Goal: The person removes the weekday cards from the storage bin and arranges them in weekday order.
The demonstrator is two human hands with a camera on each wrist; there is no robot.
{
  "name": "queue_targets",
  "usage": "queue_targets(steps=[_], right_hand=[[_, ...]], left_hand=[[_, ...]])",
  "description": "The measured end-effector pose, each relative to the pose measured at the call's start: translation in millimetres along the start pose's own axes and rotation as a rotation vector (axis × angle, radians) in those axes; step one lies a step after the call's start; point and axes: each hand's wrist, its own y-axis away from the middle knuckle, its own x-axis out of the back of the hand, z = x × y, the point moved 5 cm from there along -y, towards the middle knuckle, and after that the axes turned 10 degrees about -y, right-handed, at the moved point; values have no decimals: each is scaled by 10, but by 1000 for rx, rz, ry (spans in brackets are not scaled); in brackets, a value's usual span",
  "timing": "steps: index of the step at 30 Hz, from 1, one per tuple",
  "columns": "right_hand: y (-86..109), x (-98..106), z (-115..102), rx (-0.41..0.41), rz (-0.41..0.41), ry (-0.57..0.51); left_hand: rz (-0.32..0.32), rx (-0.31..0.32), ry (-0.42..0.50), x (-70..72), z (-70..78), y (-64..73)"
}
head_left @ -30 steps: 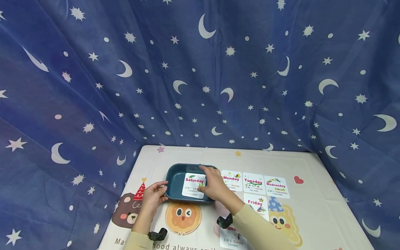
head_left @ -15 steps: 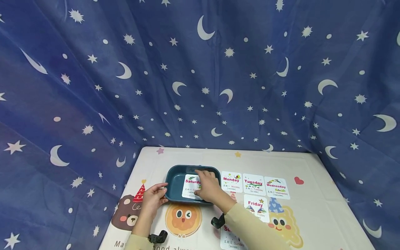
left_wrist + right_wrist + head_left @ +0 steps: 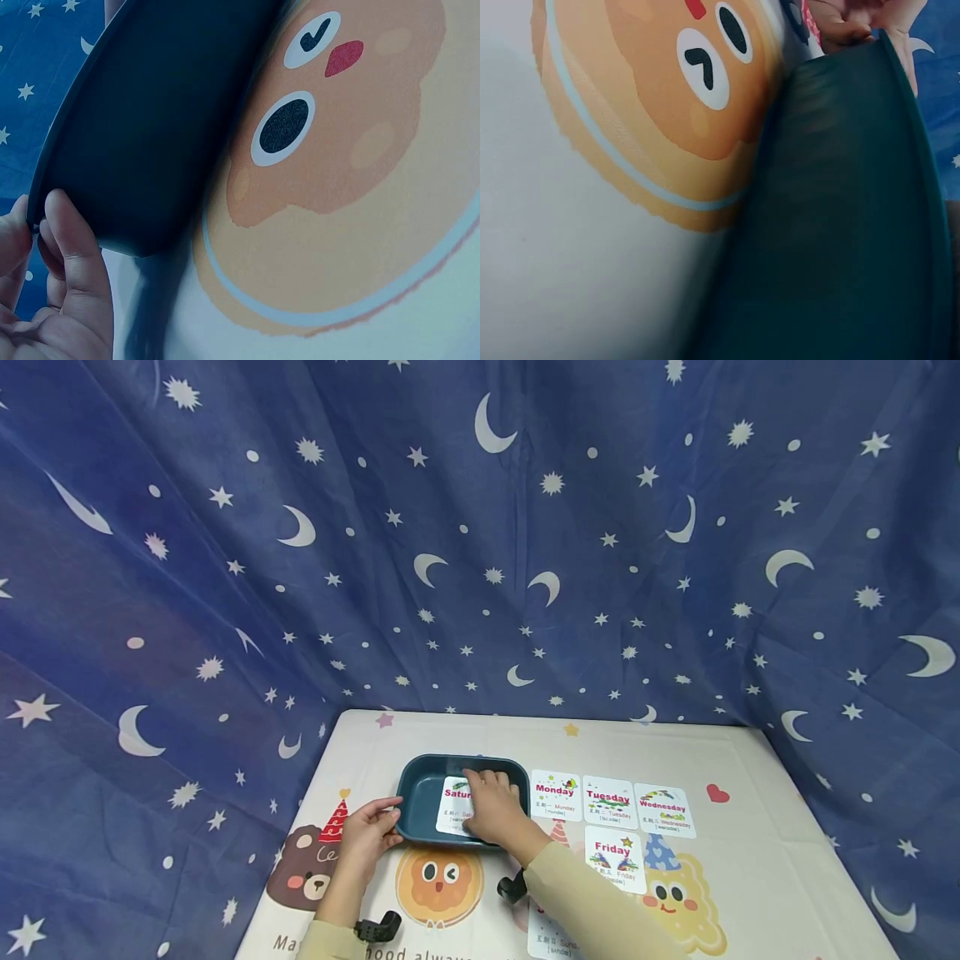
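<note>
My left hand [image 3: 364, 837] grips the rim of a dark teal tray [image 3: 417, 814] at its left end. In the left wrist view, the thumb and fingers of that hand [image 3: 71, 289] pinch the tray wall [image 3: 150, 135]. Inside the tray lies a white Saturday card [image 3: 454, 810]. Over the right part of this card is my right hand [image 3: 495, 808], its thumb and index finger spread apart. Whether it grips the card cannot be seen; the other fingertips are hidden. The right wrist view shows the tray's outer side [image 3: 840, 210], but the right hand is out of sight there.
To the tray's right, a Monday card [image 3: 556, 795], a Tuesday card [image 3: 611, 802] and a Wednesday card [image 3: 664, 811] form a row. A Friday card [image 3: 614, 857] lies under Tuesday. The sleeve partly covers a Sunday card [image 3: 549, 937]. A starry curtain [image 3: 480, 568] hangs behind the table.
My right hand has shifted left and slightly down into the tray, covering more of the Saturday card. The card and tray stay in place; the left hand keeps its grip.
</note>
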Motion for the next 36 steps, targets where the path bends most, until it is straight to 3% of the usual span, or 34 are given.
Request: queue_targets(steps=[7,20,36], right_hand=[[-55,-64,12,-6,-6,40],[-115,-96,83,-17,-15,6],[-114,-74,106,-33,60,-18]], left_hand=[[5,4,-9,9,3,16],[3,7,-7,2,12,26],[0,-12,-6,0,-3,13]])
